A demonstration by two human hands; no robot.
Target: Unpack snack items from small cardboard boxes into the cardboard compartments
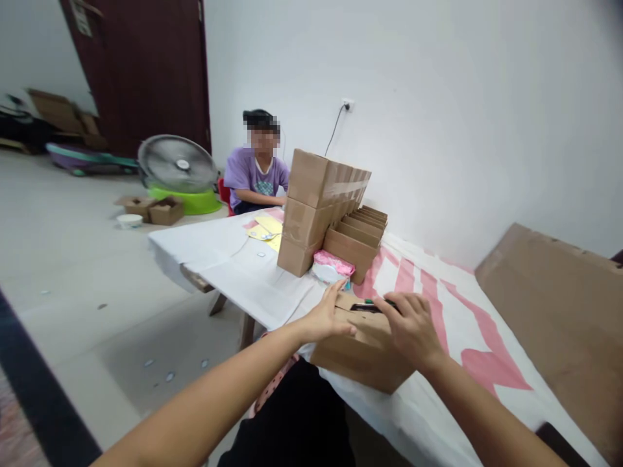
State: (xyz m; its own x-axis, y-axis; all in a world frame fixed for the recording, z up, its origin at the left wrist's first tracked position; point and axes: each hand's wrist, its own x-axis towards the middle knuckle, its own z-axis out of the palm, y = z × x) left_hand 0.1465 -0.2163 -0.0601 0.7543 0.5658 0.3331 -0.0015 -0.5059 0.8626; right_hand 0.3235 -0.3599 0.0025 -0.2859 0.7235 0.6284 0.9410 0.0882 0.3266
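Observation:
A small brown cardboard box (357,355) lies at the near edge of the table. My left hand (327,316) rests on its left top flap, fingers stretched flat along the flap. On the right side of the top lies my right hand (411,327), fingers curled over the flaps beside a dark gap in the closure. A green object shows just behind my right fingers; I cannot make it out.
Stacked closed boxes (311,207) and a row of open ones (363,233) stand mid-table on a white and pink cloth (457,324). A pink packet (333,264), yellow papers (265,230), flat cardboard (559,305) at right. A person in purple sits at the far end. A fan (178,165) stands on the floor.

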